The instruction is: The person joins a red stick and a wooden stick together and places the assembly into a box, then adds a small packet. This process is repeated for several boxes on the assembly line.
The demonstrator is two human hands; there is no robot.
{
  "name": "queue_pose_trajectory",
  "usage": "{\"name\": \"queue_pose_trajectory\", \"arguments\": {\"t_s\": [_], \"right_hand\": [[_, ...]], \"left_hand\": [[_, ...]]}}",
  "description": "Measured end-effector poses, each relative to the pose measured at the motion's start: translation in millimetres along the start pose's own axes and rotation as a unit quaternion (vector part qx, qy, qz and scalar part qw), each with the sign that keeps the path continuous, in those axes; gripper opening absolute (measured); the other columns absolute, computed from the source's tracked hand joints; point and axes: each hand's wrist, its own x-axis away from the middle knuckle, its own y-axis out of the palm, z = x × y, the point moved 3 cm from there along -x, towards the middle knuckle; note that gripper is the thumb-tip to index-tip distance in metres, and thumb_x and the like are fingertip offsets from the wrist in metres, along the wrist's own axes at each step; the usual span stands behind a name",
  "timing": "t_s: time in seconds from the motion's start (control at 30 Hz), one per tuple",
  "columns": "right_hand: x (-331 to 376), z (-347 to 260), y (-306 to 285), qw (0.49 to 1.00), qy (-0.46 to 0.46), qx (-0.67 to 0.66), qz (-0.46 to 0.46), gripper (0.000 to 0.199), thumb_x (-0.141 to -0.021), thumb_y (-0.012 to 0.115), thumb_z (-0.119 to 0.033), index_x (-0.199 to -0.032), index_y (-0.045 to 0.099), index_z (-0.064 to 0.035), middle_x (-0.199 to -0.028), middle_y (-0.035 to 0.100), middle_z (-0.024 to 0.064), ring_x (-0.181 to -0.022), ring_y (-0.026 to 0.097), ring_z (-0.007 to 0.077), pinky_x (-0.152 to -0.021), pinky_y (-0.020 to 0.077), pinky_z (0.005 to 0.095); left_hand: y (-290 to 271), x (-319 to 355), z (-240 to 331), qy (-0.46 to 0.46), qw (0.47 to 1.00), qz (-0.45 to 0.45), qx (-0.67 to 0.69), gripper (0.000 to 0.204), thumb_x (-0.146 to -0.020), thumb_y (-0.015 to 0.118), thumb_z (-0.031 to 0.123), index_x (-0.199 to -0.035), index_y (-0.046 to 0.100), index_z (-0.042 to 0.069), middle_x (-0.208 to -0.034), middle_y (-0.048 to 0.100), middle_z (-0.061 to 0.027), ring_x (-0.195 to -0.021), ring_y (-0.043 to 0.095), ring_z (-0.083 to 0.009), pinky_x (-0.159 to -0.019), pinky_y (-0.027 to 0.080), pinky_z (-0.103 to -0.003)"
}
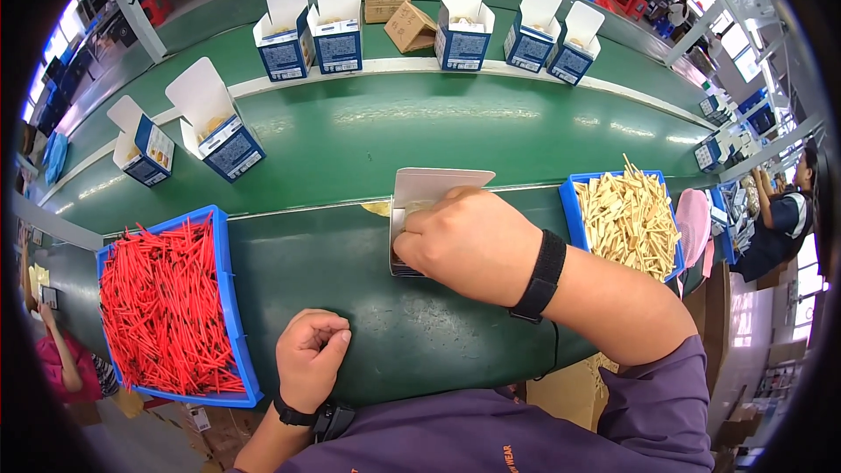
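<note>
My right hand point(469, 232) is bent down over an open carton point(405, 263) with a raised white flap, in the middle of the bench. Its fingers curl into the carton, and what they grip is hidden behind the hand. Near the front edge, my left hand point(313, 350) rests as a loose fist, with nothing visible in it. To its left stands a blue tray point(229, 298) heaped with thin red sticks with dark tips point(166, 307). Beyond my right forearm is another blue tray point(574, 215), full of small pale wooden pieces point(629, 219).
Several open blue-and-white cartons point(232, 153) stand on the green conveyor point(368, 140) and along the ledge behind it. Two brown cardboard boxes point(412, 26) sit among them. A pink cloth-like item point(694, 223) lies beside the right tray. A co-worker point(780, 210) is at the far right, another person point(66, 359) at the left.
</note>
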Motion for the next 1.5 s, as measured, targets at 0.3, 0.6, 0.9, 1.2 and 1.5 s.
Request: {"name": "queue_pose_trajectory", "arguments": {"t_s": [0.3, 0.6, 0.9, 1.2, 1.5], "right_hand": [[-2.2, 2.5, 5.5, 0.998, 0.045, -0.017, 0.029, 0.007, -0.085, 0.062, -0.015, -0.09, 0.065, -0.0109, -0.079, 0.066, 0.0047, -0.075, 0.069, 0.0246, -0.072, 0.0551, 0.0376], [-2.5, 2.7, 10.5, 0.997, 0.032, -0.064, -0.004, 0.008, -0.087, 0.061, -0.014, -0.092, 0.065, -0.01, -0.081, 0.067, 0.0072, -0.075, 0.071, 0.0266, -0.068, 0.0561, 0.0394], [1.2, 3.0, -2.7, 0.992, 0.082, -0.085, 0.037, 0.007, -0.086, 0.063, -0.012, -0.092, 0.066, -0.0099, -0.083, 0.068, 0.0084, -0.074, 0.07, 0.0289, -0.068, 0.0557, 0.0414], [-8.9, 2.1, 2.4, 0.996, 0.079, 0.015, -0.048, 0.01, -0.088, 0.067, -0.012, -0.097, 0.072, -0.0105, -0.084, 0.068, 0.0078, -0.078, 0.068, 0.0283, -0.067, 0.0539, 0.039], [71.1, 23.9, 26.2, 0.76, 0.282, -0.307, 0.499, 0.012, -0.096, 0.062, -0.004, -0.106, 0.069, -0.0047, -0.083, 0.064, 0.0048, -0.076, 0.064, 0.0136, -0.065, 0.0503, 0.0304]], "left_hand": [[-0.8, -0.1, 0.1, -0.003, 1.0, -0.007, -0.001, 0.014, -0.088, 0.067, -0.011, -0.099, 0.066, -0.002, -0.102, 0.062, -0.0062, -0.083, 0.062, -0.0098, -0.074, 0.051, -0.023], [-1.9, -0.1, -1.5, 0.013, 1.0, -0.004, -0.006, 0.014, -0.087, 0.07, -0.009, -0.099, 0.067, -0.002, -0.1, 0.063, -0.0069, -0.081, 0.062, -0.0104, -0.073, 0.053, -0.024], [-5.4, 1.3, -2.2, 0.012, 1.0, 0.003, -0.021, 0.014, -0.086, 0.07, -0.009, -0.098, 0.068, -0.002, -0.099, 0.064, -0.0068, -0.082, 0.064, -0.0107, -0.074, 0.054, -0.024], [1.1, -0.4, -5.0, 0.009, 0.999, -0.007, -0.039, 0.017, -0.087, 0.07, -0.009, -0.102, 0.067, -0.002, -0.102, 0.064, -0.0071, -0.085, 0.064, -0.0112, -0.076, 0.053, -0.024], [38.8, -10.0, 35.7, 0.072, 0.98, -0.052, -0.178, 0.085, -0.081, 0.076, -0.003, -0.153, 0.032, 0.003, -0.138, 0.055, -0.0161, -0.117, 0.061, -0.024, -0.093, 0.053, -0.032]]}}
